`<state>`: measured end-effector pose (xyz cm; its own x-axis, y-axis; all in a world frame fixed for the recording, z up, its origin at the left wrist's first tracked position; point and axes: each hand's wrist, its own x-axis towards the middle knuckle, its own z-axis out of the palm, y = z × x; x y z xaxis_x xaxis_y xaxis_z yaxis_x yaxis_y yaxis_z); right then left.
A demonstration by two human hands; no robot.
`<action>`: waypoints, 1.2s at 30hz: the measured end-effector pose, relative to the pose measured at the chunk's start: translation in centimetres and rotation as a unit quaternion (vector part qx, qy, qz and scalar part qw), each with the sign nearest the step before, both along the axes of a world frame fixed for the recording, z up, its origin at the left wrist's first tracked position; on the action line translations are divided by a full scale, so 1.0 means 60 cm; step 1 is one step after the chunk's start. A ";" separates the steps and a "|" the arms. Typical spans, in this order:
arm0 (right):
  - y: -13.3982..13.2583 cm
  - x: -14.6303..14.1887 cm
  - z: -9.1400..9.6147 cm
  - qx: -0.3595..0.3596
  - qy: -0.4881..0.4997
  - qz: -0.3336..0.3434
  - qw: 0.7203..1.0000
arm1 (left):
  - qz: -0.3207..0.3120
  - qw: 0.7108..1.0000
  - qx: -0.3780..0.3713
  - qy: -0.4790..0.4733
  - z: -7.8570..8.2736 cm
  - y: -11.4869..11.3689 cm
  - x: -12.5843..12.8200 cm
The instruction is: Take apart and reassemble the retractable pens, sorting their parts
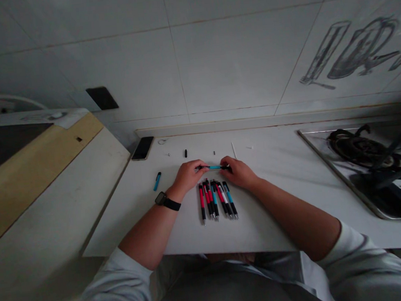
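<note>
A blue and black pen [215, 167] lies level between my hands, above the white counter. My left hand [190, 173] pinches one end of it, and my right hand [238, 171] grips the other. Just below them, several ballpoint pens [214, 200] in red, blue and white lie side by side, metal tips toward me. A blue pen barrel [157, 181] rests to the left of my left wrist. Beyond my hands lie loose parts: a black grip [186, 153], a tiny dark piece [214, 153], a thin white refill [233, 150] and a small pale piece [250, 147].
A phone [143, 148] lies at the counter's back left corner, near a thin ring [162, 141]. On the right is a gas stove [362, 155] with a black burner. A white cabinet-like box [68, 204] stands at the left, and a tiled wall [228, 68] closes off the back.
</note>
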<state>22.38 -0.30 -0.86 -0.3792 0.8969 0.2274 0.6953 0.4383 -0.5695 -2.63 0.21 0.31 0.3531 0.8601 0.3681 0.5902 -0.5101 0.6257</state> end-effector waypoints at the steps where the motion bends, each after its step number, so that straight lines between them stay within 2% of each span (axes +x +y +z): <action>1: 0.000 0.000 0.000 0.000 -0.001 0.009 1.000 | 0.001 1.000 -0.001 0.000 0.000 0.000 0.000; 12: 0.000 0.000 0.004 0.022 -0.021 0.025 0.999 | 0.010 0.999 -0.009 -0.044 -0.007 0.011 -0.007; 18: -0.002 0.002 0.011 0.026 -0.027 -0.029 0.999 | 0.059 0.997 0.007 -0.048 -0.004 0.026 -0.032; 23: 0.000 0.001 0.008 0.030 -0.007 -0.058 0.998 | 0.050 0.998 0.023 0.001 0.000 0.025 -0.037; 29: -0.003 -0.001 0.012 0.011 -0.039 -0.054 0.998 | -0.003 0.995 0.055 0.087 0.004 0.010 -0.024; 36: 0.000 0.001 0.007 0.018 -0.044 -0.033 0.998 | -0.014 0.986 0.081 0.145 0.008 0.000 -0.017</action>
